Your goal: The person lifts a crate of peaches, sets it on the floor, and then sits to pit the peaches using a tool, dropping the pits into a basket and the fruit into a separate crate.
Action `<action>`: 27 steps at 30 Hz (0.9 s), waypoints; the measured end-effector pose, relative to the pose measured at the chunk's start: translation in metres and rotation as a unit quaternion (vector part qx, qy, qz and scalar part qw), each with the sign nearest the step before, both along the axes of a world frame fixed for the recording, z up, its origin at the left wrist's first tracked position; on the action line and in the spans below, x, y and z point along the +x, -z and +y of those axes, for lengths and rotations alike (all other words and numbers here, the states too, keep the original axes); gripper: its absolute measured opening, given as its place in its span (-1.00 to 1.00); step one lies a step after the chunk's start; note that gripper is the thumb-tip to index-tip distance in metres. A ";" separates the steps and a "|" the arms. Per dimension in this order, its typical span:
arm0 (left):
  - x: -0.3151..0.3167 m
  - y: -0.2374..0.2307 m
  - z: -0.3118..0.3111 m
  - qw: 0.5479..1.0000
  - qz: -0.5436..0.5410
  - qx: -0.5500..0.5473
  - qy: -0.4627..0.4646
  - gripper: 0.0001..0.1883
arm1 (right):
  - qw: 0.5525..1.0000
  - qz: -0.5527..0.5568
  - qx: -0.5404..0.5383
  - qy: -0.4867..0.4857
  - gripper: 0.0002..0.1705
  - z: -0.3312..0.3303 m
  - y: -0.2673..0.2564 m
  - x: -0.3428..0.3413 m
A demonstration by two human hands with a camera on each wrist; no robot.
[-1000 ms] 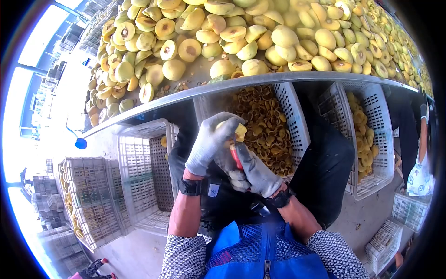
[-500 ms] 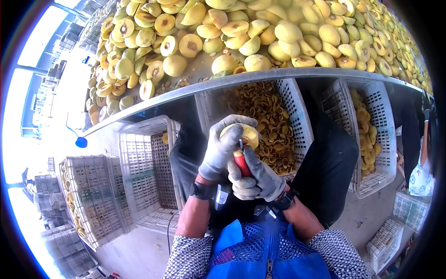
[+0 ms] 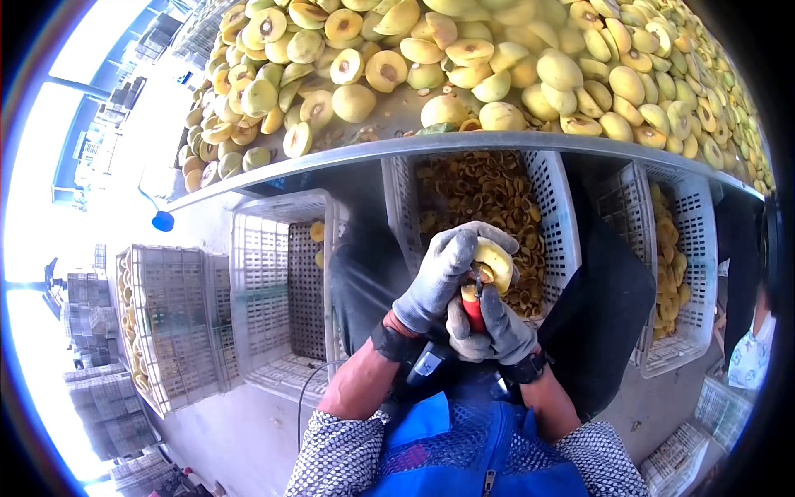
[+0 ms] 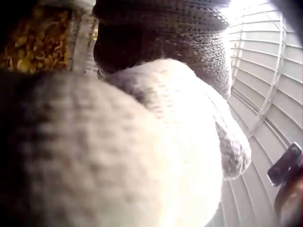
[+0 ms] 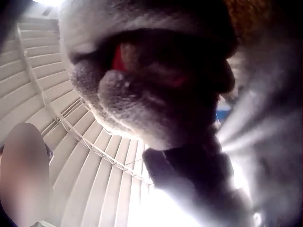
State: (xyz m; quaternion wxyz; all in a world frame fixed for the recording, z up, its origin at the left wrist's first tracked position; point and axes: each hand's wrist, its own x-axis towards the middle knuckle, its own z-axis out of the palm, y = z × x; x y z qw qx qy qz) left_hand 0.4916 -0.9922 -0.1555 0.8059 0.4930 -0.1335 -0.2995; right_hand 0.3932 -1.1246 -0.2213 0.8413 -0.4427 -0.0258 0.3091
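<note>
In the head view, my gloved left hand holds a yellow halved fruit, peach-like, fingers wrapped over its far side. My gloved right hand grips a red-handled tool just below it. The tool's dark metal end meets the fruit around its brownish middle. Both hands are close together over my lap. The left wrist view is mostly filled by the pale knit glove of the left hand. From the right wrist, curled fingers of the right hand surround a bit of red handle.
A metal-edged table heaped with halved yellow fruit spans the front. Between my knees stands a crate of brownish hollow fruit pieces. More plastic crates flank my legs, one on the left and one on the right.
The whole view has shifted, carrying table and crates rightward. Between my hands the fruit has turned: mostly covered by the left hand earlier, it now shows its middle with the tool at it.
</note>
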 end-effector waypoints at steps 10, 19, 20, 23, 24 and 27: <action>-0.008 0.021 0.095 0.924 0.171 0.025 -0.341 -0.25 | 0.884 0.113 0.454 -0.016 -0.45 0.001 -0.018 0.018; 0.138 -0.073 0.126 0.583 -0.507 0.584 -0.249 -0.53 | 0.969 0.156 0.102 0.162 -0.23 0.004 -0.008 0.041; 0.161 -0.068 0.108 0.555 -0.533 0.605 -0.203 -0.47 | 0.971 0.146 0.088 0.167 -0.23 0.004 -0.008 0.040; 0.207 -0.053 0.080 0.526 -0.474 0.701 -0.085 -0.41 | 0.966 0.175 0.050 0.184 -0.25 0.000 -0.004 0.031; 0.216 -0.050 0.076 0.530 -0.460 0.707 -0.088 -0.42 | 0.965 0.178 0.045 0.188 -0.26 0.000 -0.003 0.029; 0.216 -0.044 0.079 0.579 -0.462 0.658 -0.138 -0.50 | 0.972 0.131 0.031 0.190 -0.30 0.001 -0.006 0.025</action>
